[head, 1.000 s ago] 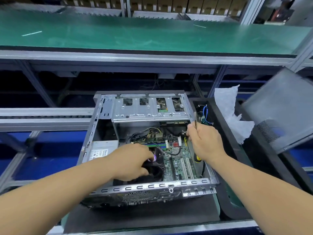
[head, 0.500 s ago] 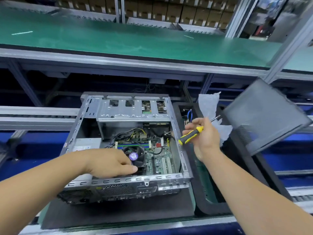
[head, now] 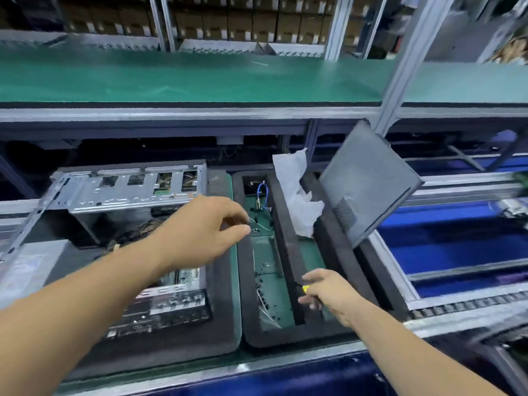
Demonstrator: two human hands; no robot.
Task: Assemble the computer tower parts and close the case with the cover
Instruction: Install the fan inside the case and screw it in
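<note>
One computer case [head: 125, 238] lies open on its side on a black foam mat [head: 223, 324], at the left of the work table. Its silver drive cage [head: 128, 192] sits at the far end. Dark wires and a green board show inside, partly hidden by the left arm.

The cover [head: 368, 184] is a dark grey panel with a patch of small holes. It leans tilted at the right, well apart from the case, with its low edge down by the black foam tray [head: 285, 238].

This tray sits just beside the case, on its right. It has long slots with green floor inside. Small black screws [head: 264, 284] lie loose in the near part of the left slot. A blue wire [head: 261, 190] curls at the far end of that slot. White crumpled paper [head: 300, 201] sticks up between the tray and the cover.

The left hand [head: 205, 232] reaches across the case to the tray edge. Its thumb and first finger are pressed together, but the picture is too blurry to tell if they pinch anything.

The right hand [head: 328, 295] is low over the tray's near end. Its fingers are curled round a screwdriver [head: 307, 290] with a yellow and black handle.

A green shelf [head: 200, 78] runs across behind everything, with brown boxes [head: 243, 21] stacked beyond it.
</note>
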